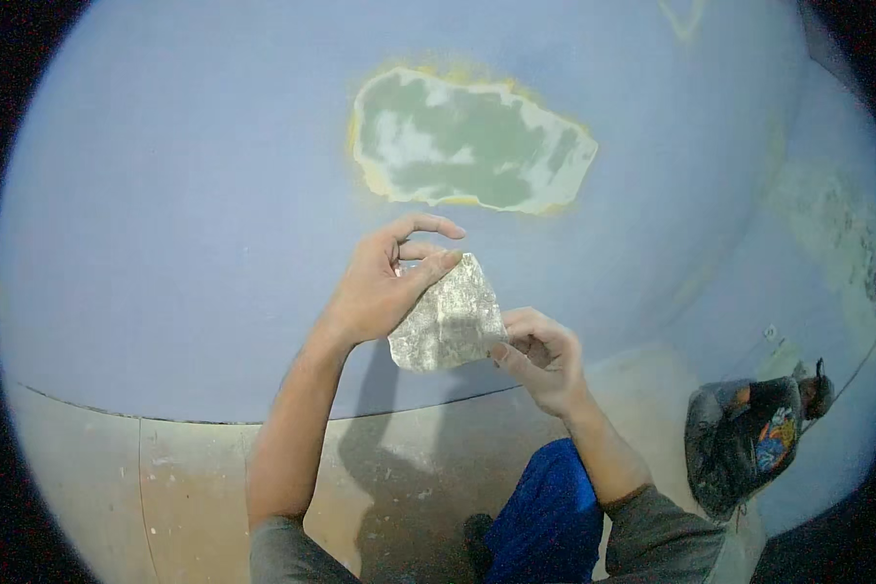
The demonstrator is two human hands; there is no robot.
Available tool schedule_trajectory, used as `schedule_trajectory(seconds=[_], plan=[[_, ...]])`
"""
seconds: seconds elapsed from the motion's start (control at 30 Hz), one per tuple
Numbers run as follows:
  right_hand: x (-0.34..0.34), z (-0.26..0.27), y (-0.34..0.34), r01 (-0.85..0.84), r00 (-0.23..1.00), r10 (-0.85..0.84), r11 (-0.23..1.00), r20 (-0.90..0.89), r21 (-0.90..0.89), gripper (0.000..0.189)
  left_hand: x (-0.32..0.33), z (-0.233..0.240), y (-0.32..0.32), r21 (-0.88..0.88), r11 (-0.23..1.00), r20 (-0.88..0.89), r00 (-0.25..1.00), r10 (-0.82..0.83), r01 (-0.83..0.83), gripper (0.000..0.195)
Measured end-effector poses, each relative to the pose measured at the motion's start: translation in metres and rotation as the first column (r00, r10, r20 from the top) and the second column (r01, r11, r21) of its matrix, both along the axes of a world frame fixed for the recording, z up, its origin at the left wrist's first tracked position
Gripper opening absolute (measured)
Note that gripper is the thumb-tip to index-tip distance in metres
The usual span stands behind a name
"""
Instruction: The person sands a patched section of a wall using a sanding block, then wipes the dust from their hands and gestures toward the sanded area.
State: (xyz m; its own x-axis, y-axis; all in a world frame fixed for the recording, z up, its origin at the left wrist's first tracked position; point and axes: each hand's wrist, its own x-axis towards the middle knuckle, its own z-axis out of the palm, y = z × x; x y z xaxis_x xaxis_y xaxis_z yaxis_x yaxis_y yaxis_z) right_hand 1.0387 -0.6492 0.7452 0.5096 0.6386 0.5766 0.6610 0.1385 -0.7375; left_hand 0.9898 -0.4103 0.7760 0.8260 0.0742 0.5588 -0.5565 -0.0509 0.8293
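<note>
Between my two hands is a worn, dusty piece of sandpaper (449,321), pale grey and roughly four-sided. My left hand (401,281) pinches its upper left edge with the thumb in front, the index finger lifted and bent. At the lower right corner, my right hand (544,358) grips it between thumb and curled fingers. Beyond the hands, a sanded patch (474,142) of green and whitish filler with a yellow rim shows on the blue painted wall (190,182). The hands are apart from this patch.
A co-worker (755,438) in dark clothes crouches at the right. The beige floor (204,496), with seams and pale spots, meets the blue surface along a dark curved joint. Another pale, rough patch (836,226) is at the far right.
</note>
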Motion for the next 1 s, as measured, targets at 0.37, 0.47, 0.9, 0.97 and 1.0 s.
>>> schedule_trajectory(seconds=[0.37, 0.47, 0.9, 0.97, 1.0], plan=[[0.007, 0.010, 0.009, 0.036, 0.967, -0.043, 0.999, -0.251, -0.030, 0.029, 0.012, 0.002, 0.003, 0.116, 0.983, -0.020, 0.990, -0.141, 0.142, 0.027], [0.009, 0.009, 0.011, 0.082, 0.964, -0.087, 0.996, -0.250, -0.029, 0.029, 0.015, -0.001, 0.002, 0.153, 0.977, -0.051, 0.989, -0.141, 0.147, 0.026], [0.018, 0.006, 0.015, 0.129, 0.962, -0.134, 0.991, -0.237, -0.039, 0.025, 0.022, -0.002, 0.009, 0.138, 0.989, -0.047, 0.998, -0.048, 0.054, 0.026], [0.016, 0.009, 0.017, 0.156, 0.962, -0.167, 0.985, -0.216, -0.070, 0.025, 0.024, -0.003, 0.012, 0.157, 0.987, -0.048, 0.999, -0.026, 0.033, 0.026], [0.015, 0.011, 0.017, 0.173, 0.961, -0.187, 0.981, -0.202, -0.084, 0.024, 0.025, -0.004, 0.012, 0.166, 0.986, -0.045, 0.999, -0.018, 0.026, 0.026]])
